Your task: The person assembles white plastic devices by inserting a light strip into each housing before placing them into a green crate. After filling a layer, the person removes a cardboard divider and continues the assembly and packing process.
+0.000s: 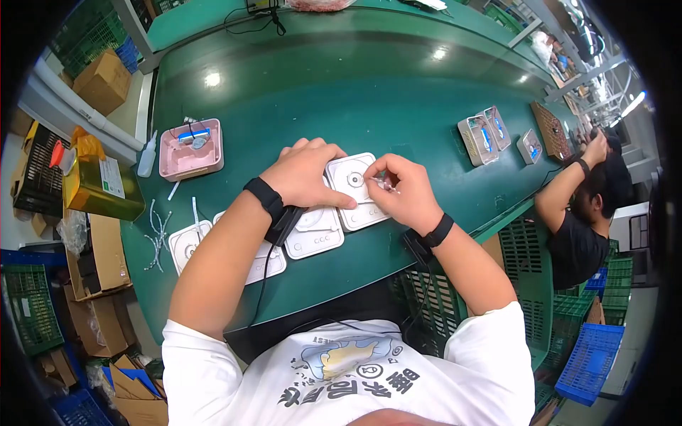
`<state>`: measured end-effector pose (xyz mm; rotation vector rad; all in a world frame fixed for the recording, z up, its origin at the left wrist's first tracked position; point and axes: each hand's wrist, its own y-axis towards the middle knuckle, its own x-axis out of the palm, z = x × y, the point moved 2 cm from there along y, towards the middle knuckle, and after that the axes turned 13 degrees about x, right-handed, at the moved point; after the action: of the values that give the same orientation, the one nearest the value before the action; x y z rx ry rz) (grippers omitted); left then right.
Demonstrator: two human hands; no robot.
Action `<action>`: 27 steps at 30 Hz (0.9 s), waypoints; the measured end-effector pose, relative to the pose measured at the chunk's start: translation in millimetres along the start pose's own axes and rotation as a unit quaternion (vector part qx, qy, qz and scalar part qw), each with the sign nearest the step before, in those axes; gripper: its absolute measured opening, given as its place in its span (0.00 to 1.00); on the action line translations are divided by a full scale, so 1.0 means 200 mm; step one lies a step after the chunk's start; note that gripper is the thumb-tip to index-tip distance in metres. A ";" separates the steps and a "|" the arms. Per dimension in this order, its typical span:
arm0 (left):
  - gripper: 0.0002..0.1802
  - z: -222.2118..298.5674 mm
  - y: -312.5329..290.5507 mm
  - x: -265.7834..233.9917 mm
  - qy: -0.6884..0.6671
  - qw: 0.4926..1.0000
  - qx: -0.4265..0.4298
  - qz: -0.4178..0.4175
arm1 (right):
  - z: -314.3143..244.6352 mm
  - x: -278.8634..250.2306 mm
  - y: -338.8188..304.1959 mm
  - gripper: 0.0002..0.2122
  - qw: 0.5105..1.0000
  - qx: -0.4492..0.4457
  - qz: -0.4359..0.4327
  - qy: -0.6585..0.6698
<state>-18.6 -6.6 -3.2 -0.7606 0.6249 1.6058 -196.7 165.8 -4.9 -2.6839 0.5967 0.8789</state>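
White panel (356,187), just toward one o'clock from centre: steadying at nine o'clock with left hand (307,174), thumb wide from fingers, and pinching small pale pieces (387,186) at three o'clock with right hand (408,193).

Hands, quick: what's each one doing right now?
Left hand: open, touching the white panel.
Right hand: closed, holding small whitish pieces, exact kind unclear.
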 end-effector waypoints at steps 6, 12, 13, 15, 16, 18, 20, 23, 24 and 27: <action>0.57 0.00 -0.01 0.01 0.005 1.000 0.000 0.013 | -0.01 -0.02 -0.02 0.08 0.994 -0.092 0.047 -0.033; 0.53 -0.01 -0.02 0.04 0.009 0.999 0.004 0.035 | 0.02 -0.01 -0.01 0.08 0.998 0.015 0.022 0.063; 0.54 -0.01 -0.02 0.03 0.009 0.999 0.003 0.031 | 0.01 0.00 -0.01 0.09 0.999 0.012 0.024 0.048; 0.54 -0.01 -0.03 0.03 0.010 1.000 -0.001 0.022 | 0.00 0.01 -0.02 0.10 0.999 0.006 0.027 0.017; 0.54 -0.01 -0.02 0.03 0.010 1.000 0.000 0.023 | 0.00 0.00 -0.02 0.10 0.999 0.005 0.028 0.016; 0.54 -0.01 -0.02 0.03 0.006 1.000 0.004 0.023 | 0.01 -0.01 -0.02 0.11 0.998 -0.007 0.040 0.044; 0.54 0.00 -0.02 0.03 0.004 1.000 0.006 0.022 | 0.01 -0.01 -0.02 0.12 0.997 -0.012 0.046 0.059; 0.53 0.00 -0.03 0.02 0.009 1.000 0.004 0.018 | -0.02 0.03 -0.01 0.14 0.996 -0.068 0.058 -0.030; 0.53 -0.01 -0.02 0.03 0.010 1.000 0.004 0.016 | -0.03 0.03 -0.02 0.14 0.996 -0.067 0.059 -0.029; 0.42 -0.01 -0.02 0.04 -0.035 0.981 0.103 0.162 | -0.07 0.05 -0.05 0.16 0.986 -0.107 0.093 -0.084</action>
<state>-15.2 -3.1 -10.9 -0.4626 0.8835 1.8199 -178.3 166.1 1.9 -2.7340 0.7625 1.2724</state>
